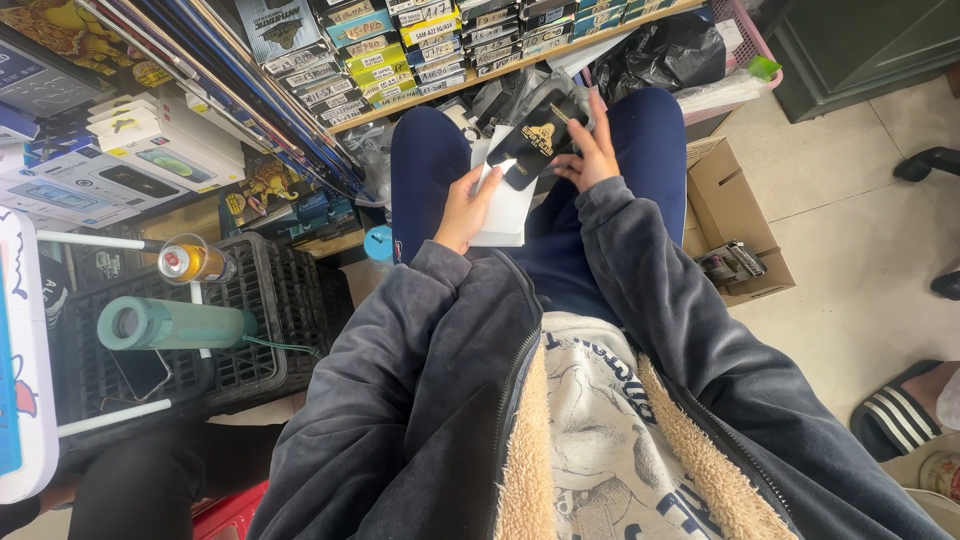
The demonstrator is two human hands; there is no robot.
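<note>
Over the lap, the left hand (462, 205) pinches a white sleeve (505, 205); the right hand's (592, 150) fingers (597, 112) clamp a black packet (535, 145) above it.

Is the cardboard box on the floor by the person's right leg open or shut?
Open: the cardboard box has its top flaps folded outward, and a small packaged item shows inside.

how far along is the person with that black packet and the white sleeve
Done: the black packet already sits partly clear of the white sleeve, its upper end sticking out.
In hand: the left hand grips the sleeve's lower edge, while the right hand holds the packet's upper right side, both above the lap.
Left: the packet's lower end still overlaps the sleeve, so they are not fully apart. The cardboard box on the floor holds another item.
</note>
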